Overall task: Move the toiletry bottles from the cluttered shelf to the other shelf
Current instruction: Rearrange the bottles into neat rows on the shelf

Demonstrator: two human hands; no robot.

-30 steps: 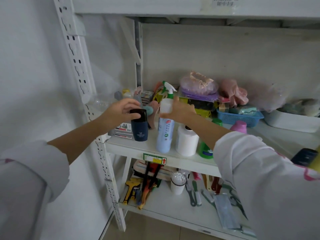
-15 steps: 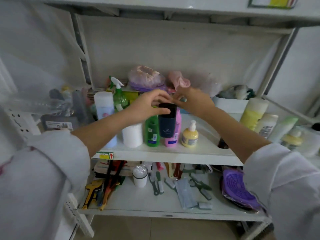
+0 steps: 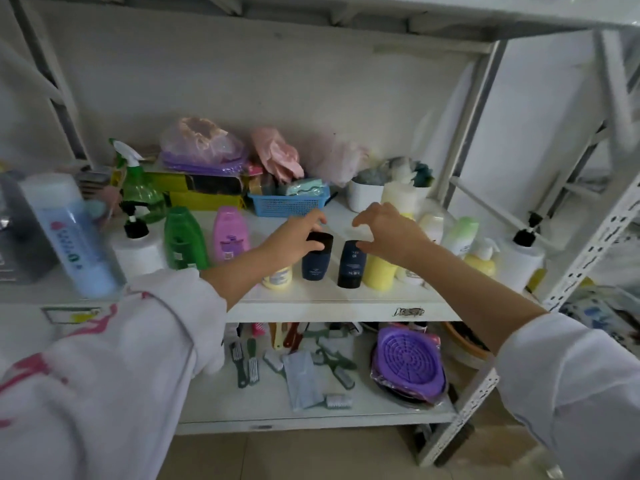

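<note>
Frame centre: left hand (image 3: 294, 237) gripping cap of upright dark bottle (image 3: 316, 263) — second dark bottle (image 3: 351, 265) just right, upright, under right hand (image 3: 388, 235), fingers spread, holding nothing.

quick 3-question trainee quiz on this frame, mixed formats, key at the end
1. True or false: the left hand grips the cap of a dark blue bottle.
2. Multiple choice: what stands just right of the green bottle on the middle shelf? A) pink bottle B) spray bottle C) blue basket
3. Fill in: the right hand hovers with curled fingers over the second dark blue bottle, which stands with its black cap facing ____.

Key
1. True.
2. A: the pink bottle.
3. Down; whether the hand touches the bottle cannot be told.
</note>
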